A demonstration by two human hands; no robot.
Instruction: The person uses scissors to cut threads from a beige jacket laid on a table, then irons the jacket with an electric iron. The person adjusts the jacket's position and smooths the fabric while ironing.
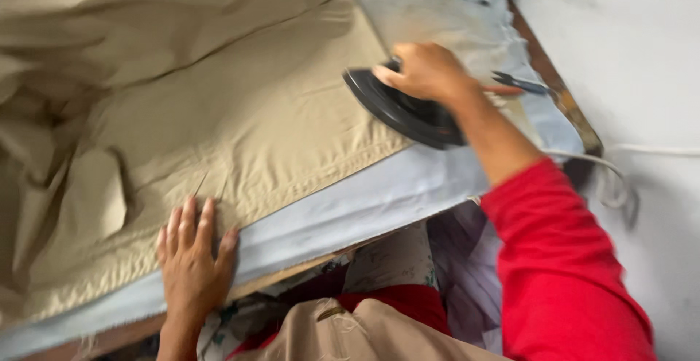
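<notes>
Right hand on a black iron, left hand flat on tan cloth

The right hand (426, 71) clenches around the handle of the black iron (402, 109), which sits near the tan cloth's (240, 120) edge on the pale blue board cover (408, 186); the handle itself is hidden under the fingers and the whole frame is motion-blurred. The left hand (193, 259) lies released, fingers spread, pressing the cloth's hem near the board's near edge. The cloth's far side bunches in folds and runs out of frame at left. A dark pen-like thing (521, 82) beyond the wrist is too blurred to identify. A white cord (609, 175) trails off past the red sleeve (561, 266)
</notes>
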